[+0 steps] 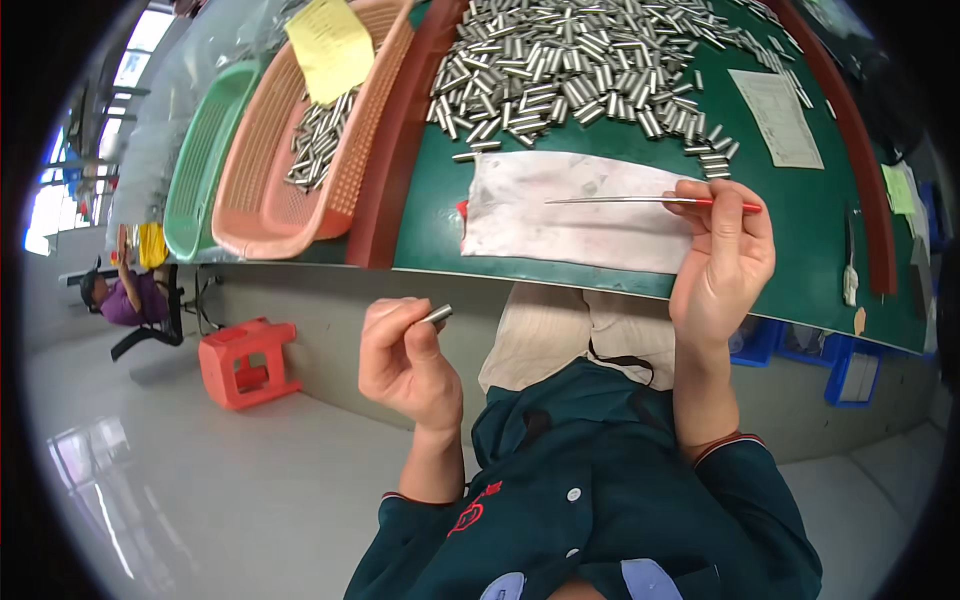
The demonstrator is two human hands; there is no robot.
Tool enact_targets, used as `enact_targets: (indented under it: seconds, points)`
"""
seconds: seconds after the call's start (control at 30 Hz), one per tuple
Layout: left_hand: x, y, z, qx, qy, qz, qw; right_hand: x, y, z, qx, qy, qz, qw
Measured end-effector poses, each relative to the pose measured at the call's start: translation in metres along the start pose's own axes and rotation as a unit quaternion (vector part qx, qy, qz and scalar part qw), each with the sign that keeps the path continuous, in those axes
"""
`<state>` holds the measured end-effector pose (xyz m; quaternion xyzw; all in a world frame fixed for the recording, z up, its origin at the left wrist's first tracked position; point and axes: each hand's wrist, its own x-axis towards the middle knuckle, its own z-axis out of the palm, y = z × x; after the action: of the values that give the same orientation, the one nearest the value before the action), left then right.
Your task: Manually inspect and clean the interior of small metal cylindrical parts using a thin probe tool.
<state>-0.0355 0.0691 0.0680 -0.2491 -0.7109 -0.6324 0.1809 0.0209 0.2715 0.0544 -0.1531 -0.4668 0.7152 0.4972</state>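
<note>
left hand point(408, 362): in front of the cloth point(570, 235) and to its left, fingers curled, thumb and fingertips pinching a metal cylinder point(439, 314) | right hand point(722, 255): at the cloth's right end, fingertips gripping a red-handled tool point(640, 199), thin shaft pointing left above the cloth

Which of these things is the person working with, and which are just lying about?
Likely part of the job:
metal cylinder, in the left hand
thin red-handled tool, in the right hand
white cloth, beneath the tool
heap of metal cylinders

Seemingly just lying about:
red stool
green basket
white paper sheet
</note>
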Motion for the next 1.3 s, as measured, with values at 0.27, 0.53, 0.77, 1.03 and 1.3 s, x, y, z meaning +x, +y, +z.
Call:
enact_targets:
  seconds: [0.27, 0.53, 0.77, 1.03, 1.3]
  points:
    - [0.036, 0.003, 0.049, 0.237, -0.182, 0.229, 0.926, -0.001, -0.008, -0.003, 0.013, -0.01, 0.004, 1.0]
    - [0.031, -0.017, 0.056, 0.253, -0.222, 0.142, 0.931, 0.001, -0.007, -0.004, 0.023, -0.023, 0.011, 0.999]
    - [0.027, -0.016, 0.042, 0.235, -0.211, 0.151, 0.937, -0.001, -0.01, -0.003, 0.007, -0.033, 0.002, 0.999]
    - [-0.008, -0.007, -0.028, -0.406, -0.005, -0.397, 0.823, -0.005, -0.006, -0.005, -0.031, -0.013, -0.006, 0.999]
    - [-0.049, -0.037, -0.051, -0.522, 0.083, -0.46, 0.714, -0.004, -0.001, -0.007, -0.074, -0.032, -0.01, 0.997]
